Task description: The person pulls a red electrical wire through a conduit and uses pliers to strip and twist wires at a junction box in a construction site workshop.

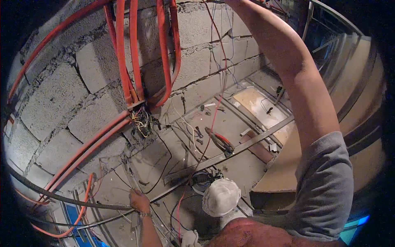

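My left hand [140, 201], with a band at its wrist, is closed round a thin metal channel [175, 188] at the lower left; its fingers are partly hidden. A black cable [82, 202] runs in from the left and meets that hand. My right arm [292, 61], in a grey sleeve, reaches up past the top edge, so its hand is out of the picture. Red-handled pliers [222, 140] lie on the surface in the middle. Several loose wires [142, 120] spill from the ends of orange conduits [133, 53] on the block wall.
Concrete blocks [98, 70] form the wall at the left. Metal channels [242, 143] cross the dusty surface. A wire coil [200, 181] lies beside a white cloth-covered shape [222, 197], whose kind I cannot tell. Brown boards [284, 164] stand at the right. A red wire [214, 115] hangs through the middle.
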A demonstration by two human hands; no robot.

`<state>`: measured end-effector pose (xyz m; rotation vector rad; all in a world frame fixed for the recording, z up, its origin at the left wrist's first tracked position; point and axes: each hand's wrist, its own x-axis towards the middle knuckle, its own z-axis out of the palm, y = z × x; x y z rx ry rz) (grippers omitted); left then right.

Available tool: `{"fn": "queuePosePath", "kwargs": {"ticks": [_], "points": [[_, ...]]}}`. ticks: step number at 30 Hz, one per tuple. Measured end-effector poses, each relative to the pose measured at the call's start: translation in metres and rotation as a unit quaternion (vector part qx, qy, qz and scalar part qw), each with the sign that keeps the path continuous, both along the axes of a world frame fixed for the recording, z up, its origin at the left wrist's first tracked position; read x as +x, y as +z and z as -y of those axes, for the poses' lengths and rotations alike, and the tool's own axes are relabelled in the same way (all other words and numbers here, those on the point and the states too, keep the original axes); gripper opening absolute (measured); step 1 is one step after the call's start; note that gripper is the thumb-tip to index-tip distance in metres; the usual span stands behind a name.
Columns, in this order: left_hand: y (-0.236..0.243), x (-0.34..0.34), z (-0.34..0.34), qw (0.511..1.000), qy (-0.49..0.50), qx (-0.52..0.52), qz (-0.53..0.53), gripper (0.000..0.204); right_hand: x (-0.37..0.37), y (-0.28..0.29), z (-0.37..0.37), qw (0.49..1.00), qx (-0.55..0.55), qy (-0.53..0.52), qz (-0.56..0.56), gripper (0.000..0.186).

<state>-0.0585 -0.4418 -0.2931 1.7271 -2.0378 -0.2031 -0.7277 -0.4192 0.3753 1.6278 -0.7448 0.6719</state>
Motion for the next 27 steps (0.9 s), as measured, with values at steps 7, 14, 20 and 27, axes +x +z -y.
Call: {"fn": "queuePosePath", "kwargs": {"ticks": [7,14,20,27], "points": [[0.006,-0.003,-0.002,0.999,0.018,-0.030,0.011,0.031,0.026,-0.030,-0.027,0.819,0.338,0.033,0.463,0.034],[-0.002,0.003,-0.003,0.999,0.025,-0.031,0.028,0.030,0.036,-0.077,-0.049,0.719,0.277,0.097,0.631,0.042],[0.014,-0.011,-0.007,0.995,0.068,0.058,0.042,0.027,0.014,-0.103,-0.049,0.699,0.243,-0.036,0.672,0.045],[0.020,-0.002,-0.007,0.998,0.056,0.006,0.025,0.033,0.052,-0.238,-0.084,0.676,0.248,0.053,0.692,0.035]]}}
